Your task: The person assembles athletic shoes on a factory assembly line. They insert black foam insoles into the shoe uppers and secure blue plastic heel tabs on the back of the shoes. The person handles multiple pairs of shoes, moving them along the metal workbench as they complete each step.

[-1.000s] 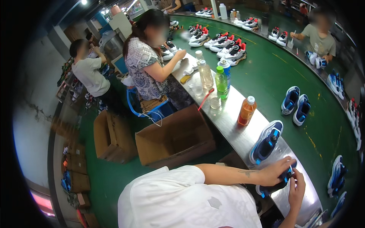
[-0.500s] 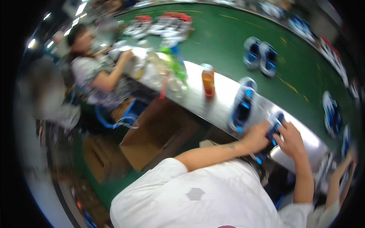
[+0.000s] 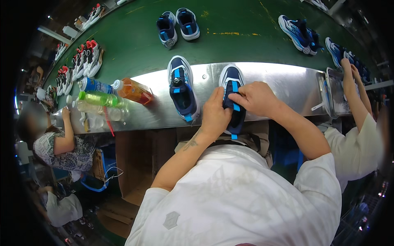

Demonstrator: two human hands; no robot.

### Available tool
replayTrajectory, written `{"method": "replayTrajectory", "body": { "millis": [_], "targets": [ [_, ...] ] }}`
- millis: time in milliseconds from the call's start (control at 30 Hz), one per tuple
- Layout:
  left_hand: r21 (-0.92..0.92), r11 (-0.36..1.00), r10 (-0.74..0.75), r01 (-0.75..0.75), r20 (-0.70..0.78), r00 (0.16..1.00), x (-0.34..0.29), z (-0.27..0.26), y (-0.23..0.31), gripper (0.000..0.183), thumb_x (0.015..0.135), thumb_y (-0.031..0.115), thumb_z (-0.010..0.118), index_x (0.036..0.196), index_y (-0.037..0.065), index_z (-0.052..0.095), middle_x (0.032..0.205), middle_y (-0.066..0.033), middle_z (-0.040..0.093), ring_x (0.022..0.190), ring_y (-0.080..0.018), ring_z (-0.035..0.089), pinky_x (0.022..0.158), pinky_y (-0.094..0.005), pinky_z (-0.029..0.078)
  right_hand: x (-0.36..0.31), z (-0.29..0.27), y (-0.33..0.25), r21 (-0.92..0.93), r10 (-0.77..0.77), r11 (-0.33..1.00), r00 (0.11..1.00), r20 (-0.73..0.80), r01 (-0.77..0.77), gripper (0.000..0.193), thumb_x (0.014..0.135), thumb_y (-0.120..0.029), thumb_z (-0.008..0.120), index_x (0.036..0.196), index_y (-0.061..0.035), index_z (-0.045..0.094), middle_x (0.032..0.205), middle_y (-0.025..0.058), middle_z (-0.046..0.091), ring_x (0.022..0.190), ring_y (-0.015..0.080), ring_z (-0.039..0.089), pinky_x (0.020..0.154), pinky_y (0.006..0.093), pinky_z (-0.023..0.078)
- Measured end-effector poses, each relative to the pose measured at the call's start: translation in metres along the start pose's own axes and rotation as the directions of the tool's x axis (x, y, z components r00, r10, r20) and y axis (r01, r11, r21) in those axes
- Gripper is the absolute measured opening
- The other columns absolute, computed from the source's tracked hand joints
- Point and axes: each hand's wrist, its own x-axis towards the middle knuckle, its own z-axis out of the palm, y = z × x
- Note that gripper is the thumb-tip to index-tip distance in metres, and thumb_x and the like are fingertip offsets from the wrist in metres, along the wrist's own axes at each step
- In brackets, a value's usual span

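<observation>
1. The landmark is the steel shelf (image 3: 287,84), a shiny curved strip along the near edge of the green conveyor belt (image 3: 230,24).
2. At the left end of the shelf lie four plastic bottles on their sides: an orange-filled bottle (image 3: 133,91), a blue-labelled bottle (image 3: 95,85), a green bottle (image 3: 98,98) and a clear bottle (image 3: 96,108). How full the last three are cannot be told.
3. At the right end of the shelf sits a clear tray (image 3: 336,92); a co-worker's hand (image 3: 345,65) reaches over it, and its contents are too blurred to make out.
4. Below the shelf, left of the person, stands an open cardboard box (image 3: 137,164); its inside is dark.
5. The navy and blue shoe (image 3: 232,82) lies on the middle of the shelf, toe toward the belt.
6. The left hand (image 3: 215,112) is closed narrowly around the shoe's left side.
7. The right hand (image 3: 255,97) is curled, fingers pinching the bright blue strap at the tongue.
8. A matching second shoe (image 3: 182,88) lies just left, untouched.
</observation>
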Motion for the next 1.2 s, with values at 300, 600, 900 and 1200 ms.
{"method": "replayTrajectory", "body": {
  "millis": [300,600,900,1200],
  "targets": [
    [0.041,0.999,0.031,-0.033,0.050,0.998,0.000,-0.002,0.001,0.053,0.079,-0.007,0.066,0.131,-0.006,0.055,0.115,-0.0283,0.063,0.095,-0.0541,0.064,0.077,-0.0553,0.055,-0.005,0.015,0.006,-0.017,-0.118,0.993,0.976,-0.182,0.117,0.040,0.098,-0.042,0.071,0.085,-0.0039,0.068,0.086,0.0161,0.070,0.089,0.0398,0.066,0.080,0.0492,0.054],
    [0.105,0.994,0.024,-0.034,0.092,0.995,0.003,-0.004,0.010,0.055,0.079,-0.010,0.062,0.134,-0.007,0.055,0.112,-0.0284,0.065,0.095,-0.0544,0.065,0.077,-0.0561,0.055,-0.001,0.010,0.006,0.011,-0.039,0.999,0.999,-0.032,0.039,0.036,0.093,-0.036,0.075,0.101,-0.0029,0.063,0.095,0.0152,0.061,0.096,0.0383,0.060,0.083,0.0472,0.051],
    [0.136,0.991,0.004,-0.018,0.106,0.994,0.004,-0.002,0.007,0.051,0.085,-0.007,0.066,0.136,-0.006,0.057,0.112,-0.0287,0.068,0.100,-0.0531,0.066,0.080,-0.0530,0.055,-0.003,0.008,0.004,0.054,0.094,0.993,0.984,0.154,-0.103,0.039,0.091,-0.032,0.079,0.111,-0.0043,0.061,0.105,0.0150,0.061,0.103,0.0378,0.057,0.089,0.0471,0.050],
    [0.164,0.986,0.028,-0.044,0.102,0.994,0.005,0.000,0.009,0.055,0.085,-0.005,0.068,0.139,-0.005,0.056,0.117,-0.0291,0.068,0.103,-0.0534,0.067,0.083,-0.0527,0.056,-0.005,0.011,0.025,0.028,-0.370,0.923,0.905,-0.212,0.384,0.032,0.092,-0.028,0.073,0.107,-0.0038,0.057,0.103,0.0166,0.058,0.099,0.0387,0.056,0.086,0.0476,0.049]
  ]
}}
